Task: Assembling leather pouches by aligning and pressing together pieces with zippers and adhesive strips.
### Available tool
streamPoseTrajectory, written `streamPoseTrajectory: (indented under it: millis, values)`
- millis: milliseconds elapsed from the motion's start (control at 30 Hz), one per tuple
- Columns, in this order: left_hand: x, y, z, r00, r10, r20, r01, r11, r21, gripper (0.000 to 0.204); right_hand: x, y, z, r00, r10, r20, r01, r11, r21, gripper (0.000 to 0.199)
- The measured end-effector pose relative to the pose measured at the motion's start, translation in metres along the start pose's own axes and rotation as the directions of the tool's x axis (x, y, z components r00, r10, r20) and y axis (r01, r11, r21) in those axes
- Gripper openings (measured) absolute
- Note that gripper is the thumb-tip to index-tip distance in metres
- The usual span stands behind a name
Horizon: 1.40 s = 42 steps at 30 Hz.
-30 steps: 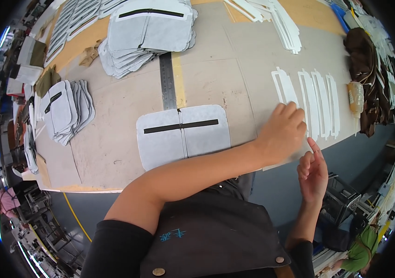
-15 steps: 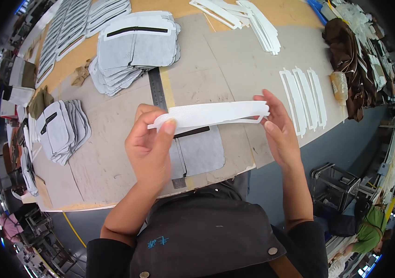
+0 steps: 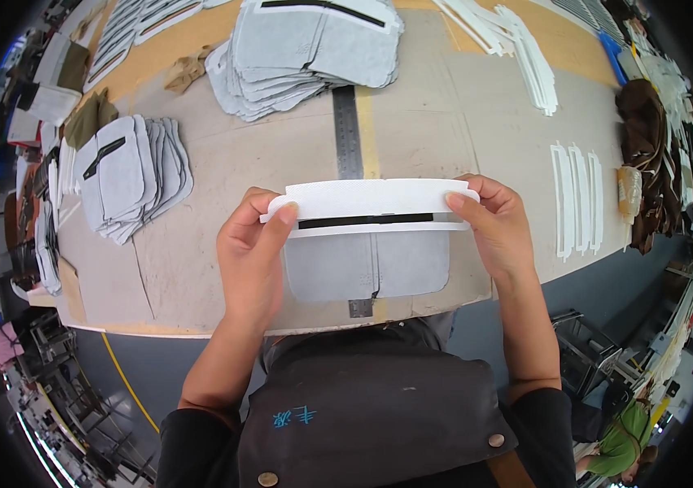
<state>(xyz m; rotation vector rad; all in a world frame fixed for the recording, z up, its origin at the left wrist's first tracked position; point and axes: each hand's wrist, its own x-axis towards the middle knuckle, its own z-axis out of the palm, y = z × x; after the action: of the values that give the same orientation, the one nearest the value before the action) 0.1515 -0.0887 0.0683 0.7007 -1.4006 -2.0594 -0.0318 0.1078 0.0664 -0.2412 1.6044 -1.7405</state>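
A long white strip [image 3: 375,198] with a slot along its lower part is stretched between my two hands. My left hand [image 3: 253,236] pinches its left end between thumb and fingers. At the right end, my right hand [image 3: 497,224] grips it the same way. Below the strip lies a grey fabric panel [image 3: 334,268] with a dark seam down its middle. Through the strip's slot a black band [image 3: 367,220] shows. The panel's upper edge is hidden behind the strip. A dark metal ruler [image 3: 348,134] runs along the table beneath.
A large stack of grey panels [image 3: 306,49] stands at the back, a smaller stack [image 3: 131,175] at the left. Several white slotted strips [image 3: 578,199] lie at the right, more white strips [image 3: 529,57] at the back right. Brown fabric [image 3: 643,154] is heaped at the right edge.
My right hand has closed on the strip's right end, where its fingers were looser before. The strip has turned level over the grey panel, and its slot now lines up with the black band.
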Motion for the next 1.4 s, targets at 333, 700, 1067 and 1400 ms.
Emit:
streamPoseTrajectory:
  millis: [333, 700, 1067, 1400]
  values:
    - [-0.003, -0.006, -0.031, 0.983, -0.166, -0.072, 0.179, 0.949, 0.260, 0.009, -0.001, 0.007, 0.005, 0.997, 0.071, 0.006, -0.069, 0.980, -0.184, 0.008]
    - [0.018, -0.001, -0.032, 0.994, -0.044, 0.102, -0.043, 0.698, 0.715, 0.010, -0.005, 0.005, 0.000, 0.996, 0.048, -0.071, -0.062, 0.972, -0.225, 0.008]
    - [0.031, -0.004, -0.036, 0.974, -0.020, 0.224, -0.179, 0.537, 0.824, 0.010, -0.011, 0.009, -0.003, 0.985, 0.020, -0.171, -0.065, 0.962, -0.265, 0.012]
    - [0.033, -0.004, -0.032, 0.976, -0.012, 0.218, -0.188, 0.463, 0.866, 0.010, -0.011, 0.012, 0.005, 0.980, -0.021, -0.197, -0.050, 0.936, -0.349, 0.012]
